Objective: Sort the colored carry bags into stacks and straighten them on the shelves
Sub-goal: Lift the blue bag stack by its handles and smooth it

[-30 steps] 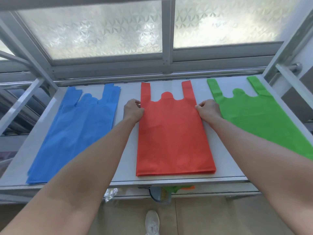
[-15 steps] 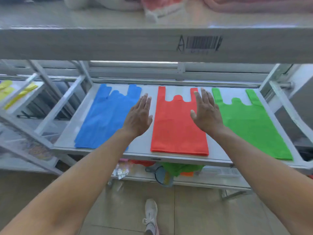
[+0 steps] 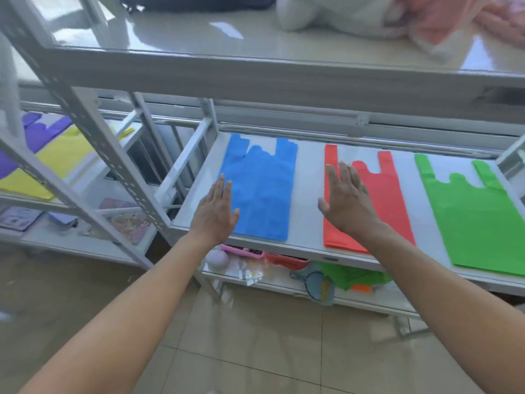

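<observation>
Carry bags lay flat in a row on the white middle shelf (image 3: 308,191): a blue bag (image 3: 261,194) at the left, a red bag (image 3: 383,200) in the middle and a green bag (image 3: 477,223) at the right. Each had its handles toward the back rail and its bottom edge near the front lip. Bare strips of shelf showed between them, so no bag touched its neighbour. The cloth looked thin and matt, the blue faintly creased, the other two smooth.

The left hand (image 3: 217,214) was held flat with straight fingers before the blue bag's left edge. The right hand (image 3: 345,206) had its fingers fanned over the red bag's left side. Neither gripped anything; whether they touched the bags I could not tell.

On the lower shelf (image 3: 272,284) sat a pink tray (image 3: 241,250), an orange-red basket (image 3: 287,258), crumpled green bags (image 3: 352,275) and a small blue dustpan (image 3: 319,285). The upper shelf (image 3: 227,44) carried white cloth (image 3: 341,12) and pink cloth (image 3: 454,21).

Past a slotted metal upright (image 3: 112,166), the neighbouring rack held a yellow bag (image 3: 56,157) with a purple bag (image 3: 39,132) beside it. Open tiled floor (image 3: 255,336) stretched before the shelves.
</observation>
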`<state>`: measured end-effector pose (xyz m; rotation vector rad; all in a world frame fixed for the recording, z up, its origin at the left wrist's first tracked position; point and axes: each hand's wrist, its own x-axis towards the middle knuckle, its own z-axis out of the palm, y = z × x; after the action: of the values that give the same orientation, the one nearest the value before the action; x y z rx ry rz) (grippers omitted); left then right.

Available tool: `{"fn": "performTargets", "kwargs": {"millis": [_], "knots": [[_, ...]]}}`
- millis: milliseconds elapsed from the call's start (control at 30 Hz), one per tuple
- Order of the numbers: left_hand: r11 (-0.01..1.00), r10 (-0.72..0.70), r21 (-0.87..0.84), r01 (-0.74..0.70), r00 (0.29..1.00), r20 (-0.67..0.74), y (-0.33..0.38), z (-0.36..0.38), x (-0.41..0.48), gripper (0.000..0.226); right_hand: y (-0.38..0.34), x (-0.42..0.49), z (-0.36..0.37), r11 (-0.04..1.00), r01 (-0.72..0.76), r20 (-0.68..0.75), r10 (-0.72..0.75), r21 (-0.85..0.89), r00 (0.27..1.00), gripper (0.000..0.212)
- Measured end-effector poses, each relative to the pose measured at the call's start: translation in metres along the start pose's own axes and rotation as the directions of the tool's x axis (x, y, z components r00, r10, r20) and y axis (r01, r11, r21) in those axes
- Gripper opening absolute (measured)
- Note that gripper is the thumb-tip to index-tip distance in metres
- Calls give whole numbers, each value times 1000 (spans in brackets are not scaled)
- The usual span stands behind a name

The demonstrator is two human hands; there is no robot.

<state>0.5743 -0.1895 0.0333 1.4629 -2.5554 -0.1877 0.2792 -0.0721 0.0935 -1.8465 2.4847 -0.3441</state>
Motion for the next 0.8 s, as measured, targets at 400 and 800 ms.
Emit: {"fn": "performTargets", "kwargs": {"millis": [400,800], "knots": [[972,-13,-224,62,977,215,-101,57,57,51,-91,37,124,846,-488,368,392,216,843,81],[905,-367,-155,396,911,188,-79,85,123,83,-83,113,177,722,-632,373,524,283,766,85]]}}
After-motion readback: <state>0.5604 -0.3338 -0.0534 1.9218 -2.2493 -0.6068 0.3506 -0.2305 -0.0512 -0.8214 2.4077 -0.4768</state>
